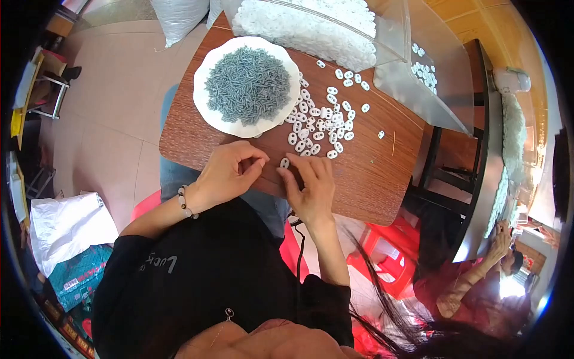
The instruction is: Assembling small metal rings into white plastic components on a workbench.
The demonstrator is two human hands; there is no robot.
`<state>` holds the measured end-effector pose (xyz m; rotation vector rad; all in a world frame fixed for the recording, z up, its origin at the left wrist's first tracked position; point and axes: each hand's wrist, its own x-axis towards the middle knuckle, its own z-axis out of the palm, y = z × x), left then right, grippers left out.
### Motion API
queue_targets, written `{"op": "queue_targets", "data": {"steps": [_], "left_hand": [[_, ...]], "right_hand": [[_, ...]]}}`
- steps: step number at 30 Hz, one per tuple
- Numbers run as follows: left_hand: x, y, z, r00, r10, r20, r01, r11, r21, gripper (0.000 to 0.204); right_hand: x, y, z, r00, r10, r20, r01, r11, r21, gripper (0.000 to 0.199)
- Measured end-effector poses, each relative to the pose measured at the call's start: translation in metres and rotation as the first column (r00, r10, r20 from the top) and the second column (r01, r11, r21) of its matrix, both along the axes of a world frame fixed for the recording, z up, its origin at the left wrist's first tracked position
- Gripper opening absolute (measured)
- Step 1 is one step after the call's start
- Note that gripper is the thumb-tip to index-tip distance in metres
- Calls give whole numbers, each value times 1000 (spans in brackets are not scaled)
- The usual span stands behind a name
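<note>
My right hand (314,188) pinches a small white oval piece with two dark holes (285,162) between thumb and forefinger, near the table's front edge. My left hand (230,170) is just left of it, thumb and forefinger brought together; anything between them is too small to make out. Behind my left hand stands a white scalloped dish (202,110), heaped with short grey-green ribbed pins (248,84). Right of the dish, many loose white two-holed pieces (320,124) lie scattered over the brown wooden table (371,173).
A clear bin (391,33) full of white pieces is at the back. Right of it, another translucent bin (418,99) holds a few. A dark-framed table (472,197) stands right, where another person's arm (478,272) reaches. Red stools (385,257) and bags (75,230) are on the floor.
</note>
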<state>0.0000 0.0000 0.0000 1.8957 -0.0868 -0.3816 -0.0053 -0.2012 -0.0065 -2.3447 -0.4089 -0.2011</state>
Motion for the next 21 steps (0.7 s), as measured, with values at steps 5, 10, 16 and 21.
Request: {"op": "queue_targets", "data": {"steps": [5,10,16,21], "left_hand": [[8,3,12,969,153,195,-162,986,32,10],[19,15,28,935,147,323,-224,951,214,10],[45,27,24,796,-34,604,-304,841,447,22],[61,31,17,864,-82,497,-220,826,519,21]], "right_hand": [[9,-13,4,997,-47,60,51,996,-72,15],[13,-16,-1,991,-50,120,67,988,-142,14],[18,-15,-1,988,-71,140,96,979,-182,15],[19,-21,4,986,-111,126,131,978,-160,13]]}}
